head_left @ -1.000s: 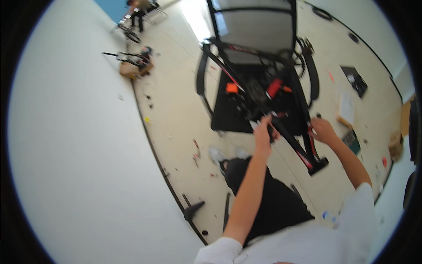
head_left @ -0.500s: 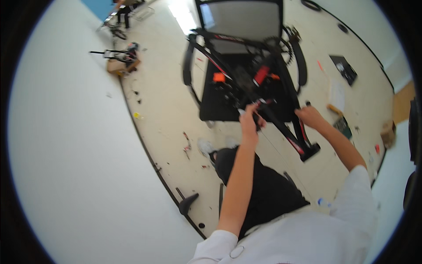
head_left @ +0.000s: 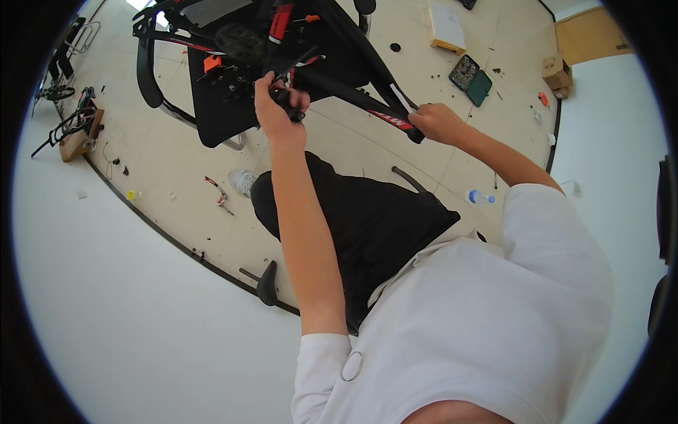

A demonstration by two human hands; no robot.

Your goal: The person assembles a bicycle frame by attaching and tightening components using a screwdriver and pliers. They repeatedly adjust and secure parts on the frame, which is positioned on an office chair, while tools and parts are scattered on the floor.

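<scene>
A black bicycle frame point(head_left: 354, 97) with red and white markings lies across the seat of a black office chair point(head_left: 219, 121). My left hand point(head_left: 277, 113) is closed around a dark piece point(head_left: 288, 104) beside the frame's lower tube; its exact kind is partly hidden by my fingers. Just above that hand, thin dark and red-white parts stick out. My right hand point(head_left: 439, 124) is closed at the near right end of the frame, where the tubes meet, and its fingertips are hidden. Small dark parts and an orange piece point(head_left: 212, 63) rest on the seat.
On the floor are an open green case point(head_left: 479, 88), a plastic bottle point(head_left: 481, 197), a bicycle saddle point(head_left: 267, 284) and a red-black part point(head_left: 219, 194). Cardboard boxes point(head_left: 556, 71) stand near the right wall. Another box with bike parts point(head_left: 83, 131) is at far left.
My view has swung right and down, so the chair and frame sit further up and left. Both hands stay closed at the frame, the right now nearer its end.
</scene>
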